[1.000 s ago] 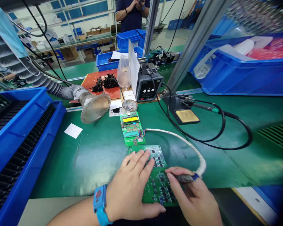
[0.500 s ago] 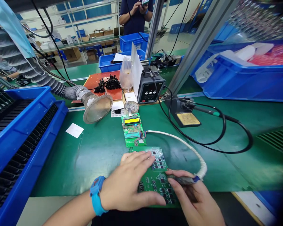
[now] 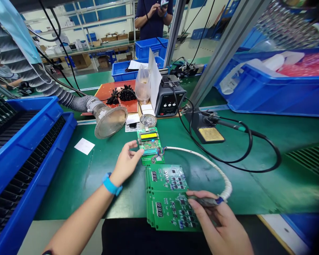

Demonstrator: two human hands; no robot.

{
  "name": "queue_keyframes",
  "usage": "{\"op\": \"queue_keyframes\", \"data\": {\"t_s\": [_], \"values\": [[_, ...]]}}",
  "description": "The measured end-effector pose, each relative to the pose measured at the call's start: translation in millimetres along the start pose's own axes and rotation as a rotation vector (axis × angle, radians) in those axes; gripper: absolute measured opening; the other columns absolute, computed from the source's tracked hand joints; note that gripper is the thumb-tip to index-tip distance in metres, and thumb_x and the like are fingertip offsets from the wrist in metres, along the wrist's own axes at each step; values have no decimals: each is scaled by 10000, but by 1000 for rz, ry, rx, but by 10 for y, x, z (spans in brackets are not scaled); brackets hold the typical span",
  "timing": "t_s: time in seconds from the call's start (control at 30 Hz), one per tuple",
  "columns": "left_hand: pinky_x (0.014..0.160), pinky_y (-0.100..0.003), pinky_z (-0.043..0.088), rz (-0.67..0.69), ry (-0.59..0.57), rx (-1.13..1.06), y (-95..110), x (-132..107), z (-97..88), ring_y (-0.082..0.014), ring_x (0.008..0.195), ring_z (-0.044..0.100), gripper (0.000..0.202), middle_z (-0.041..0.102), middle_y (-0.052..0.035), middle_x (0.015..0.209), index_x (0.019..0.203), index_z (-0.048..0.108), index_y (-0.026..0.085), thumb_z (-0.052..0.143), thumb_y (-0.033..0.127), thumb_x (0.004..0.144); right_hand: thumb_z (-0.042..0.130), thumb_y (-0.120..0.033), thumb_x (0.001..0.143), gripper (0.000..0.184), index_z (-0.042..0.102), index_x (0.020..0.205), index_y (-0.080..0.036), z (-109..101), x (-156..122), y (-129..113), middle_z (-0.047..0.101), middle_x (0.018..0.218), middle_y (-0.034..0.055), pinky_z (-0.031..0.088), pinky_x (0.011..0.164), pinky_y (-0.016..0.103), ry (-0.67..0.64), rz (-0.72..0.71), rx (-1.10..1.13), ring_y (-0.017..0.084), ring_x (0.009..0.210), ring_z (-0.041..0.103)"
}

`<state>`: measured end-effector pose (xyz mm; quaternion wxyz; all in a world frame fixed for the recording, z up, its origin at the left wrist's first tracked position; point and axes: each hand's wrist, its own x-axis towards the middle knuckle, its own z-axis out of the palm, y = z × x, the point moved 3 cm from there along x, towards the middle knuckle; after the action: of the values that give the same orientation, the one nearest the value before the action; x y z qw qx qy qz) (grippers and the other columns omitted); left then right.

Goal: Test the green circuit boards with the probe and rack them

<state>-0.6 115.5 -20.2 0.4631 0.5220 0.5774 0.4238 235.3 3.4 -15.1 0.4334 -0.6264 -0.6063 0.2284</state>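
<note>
The left hand is held open with the fingers spread, its fingertips at the left edge of the tester board; whether they touch it cannot be told. A blue wristband is worn on that wrist. The right hand is curled, with a grey cable end pinched between thumb and fingers. From there, a white cable is looped round toward 12 o'clock and joins the tester board.

A stack of green boards lies on the worktop at 10 o'clock from the right hand, its fingertips at the stack's edge. The tester board, with its yellow display, lies at 12 o'clock from the stack. Beyond it, a soldering station stands at 12 o'clock and a soldering iron rests in its stand at 1 o'clock.

The step in hand is judged to be board handling beside the tester. The next move is judged to call for the cable end to be brought to a board, with the left hand available to steady it.
</note>
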Motion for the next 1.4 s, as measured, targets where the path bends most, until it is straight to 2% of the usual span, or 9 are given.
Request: {"op": "queue_keyframes", "data": {"t_s": [0.13, 0.3, 0.57, 0.77, 0.83, 0.9, 0.97, 1.27, 1.4], "values": [[733, -321, 534, -80, -108, 29, -230, 452, 21, -156, 783, 636, 349, 637, -93, 1052, 1160, 568, 112, 677, 277, 872, 582, -357, 839, 166, 624, 909, -212, -3, 6, -12, 754, 866, 56, 578, 625, 164, -5, 6, 13, 182, 756, 737], [770, -365, 553, -44, -286, 2, -175, 660, 194, -182, 883, 645, 224, 631, -61, 1053, 1102, 593, 134, 592, 288, 939, 584, -348, 838, 158, 620, 904, -209, -1, 29, -51, 755, 853, 58, 582, 612, 166, -18, 37, 67, 185, 738, 738], [787, -385, 548, 21, -162, 156, -154, 972, 253, -200, 899, 643, 303, 616, -74, 1099, 1177, 561, 138, 611, 298, 925, 600, -368, 815, 182, 624, 876, -198, -4, 53, -112, 755, 837, 75, 592, 598, 193, -21, 77, 99, 199, 716, 735], [1098, -504, 300, 224, -73, 332, 304, 316, 177, -327, 1342, 364, 580, 378, -194, 1450, 1370, 435, 123, 596, 423, 901, 595, -356, 821, 163, 625, 885, -209, -2, 45, -89, 755, 833, 62, 586, 574, 184, -22, 62, 80, 194, 700, 735], [1145, -517, 192, 337, -234, 393, 539, -62, 227, -335, 1415, 219, 696, 375, -108, 1487, 1324, 513, 213, 702, 573, 758, 597, -356, 818, 165, 622, 890, -211, -4, 48, -78, 755, 829, 61, 586, 569, 189, -25, 60, 81, 196, 688, 734], [1124, -596, 147, 473, -520, 656, 680, -426, 336, -407, 1426, 10, 1064, 157, -191, 1553, 1418, 388, 122, 676, 762, 619, 600, -352, 815, 162, 618, 894, -212, -8, 54, -77, 754, 823, 57, 586, 573, 189, -23, 50, 80, 193, 684, 734], [1135, -579, 115, 513, -627, 820, 703, -659, 407, -409, 1415, -33, 1225, 55, -244, 1542, 1461, 271, 53, 680, 787, 571, 597, -345, 816, 156, 617, 895, -213, -11, 57, -80, 752, 824, 54, 587, 586, 188, -20, 44, 64, 190, 697, 734], [1119, -607, 130, 494, -638, 1035, 508, -672, 616, -478, 1392, 95, 1324, 105, -319, 1512, 1450, 249, 9, 788, 687, 448, 600, -377, 822, 180, 628, 884, -211, -37, 51, -44, 747, 863, 69, 597, 650, 237, -31, 89, 62, 207, 767, 727], [1111, -616, 154, 512, -649, 1006, 677, -687, 362, -477, 1390, 145, 1277, 182, -281, 1521, 1475, 241, 64, 781, 669, 488, 616, -413, 823, 240, 616, 951, -211, -124, 189, -98, 742, 917, 81, 596, 755, 295, 58, 133, 184, 220, 856, 715]]}}
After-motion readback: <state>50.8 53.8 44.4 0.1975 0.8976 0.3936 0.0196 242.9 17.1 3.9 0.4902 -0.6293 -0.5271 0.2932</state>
